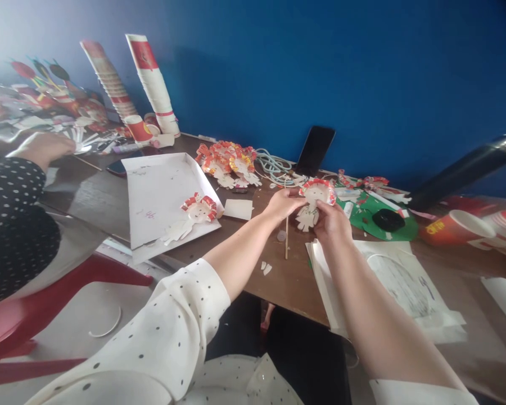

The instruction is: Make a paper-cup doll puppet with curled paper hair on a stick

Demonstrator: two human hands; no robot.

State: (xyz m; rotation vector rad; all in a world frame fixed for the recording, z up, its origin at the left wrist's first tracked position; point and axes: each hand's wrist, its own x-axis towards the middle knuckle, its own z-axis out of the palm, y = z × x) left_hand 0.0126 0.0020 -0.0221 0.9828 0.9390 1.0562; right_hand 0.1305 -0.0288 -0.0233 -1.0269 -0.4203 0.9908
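Both hands hold one paper doll (316,194), a pale cut-out with a face and a curled red-and-white rim round its head, upright above the brown table. My left hand (283,203) pinches its left edge near the head. Lower down, my right hand (334,220) grips its right side, thumb on the front. Below the hands a thin wooden stick (287,242) lies on the table beside small paper scraps (266,269). A similar paper doll (199,209) rests on the white box lid (156,180) to the left.
More dolls (227,157) are heaped behind, near a pale cord (274,166) and a phone (316,147) leaning on the blue wall. Paper sheets (409,281), a green disc (405,225) and paper cups (459,226) lie right. At left, cup stacks (154,84) stand near a co-worker's hand (46,147).
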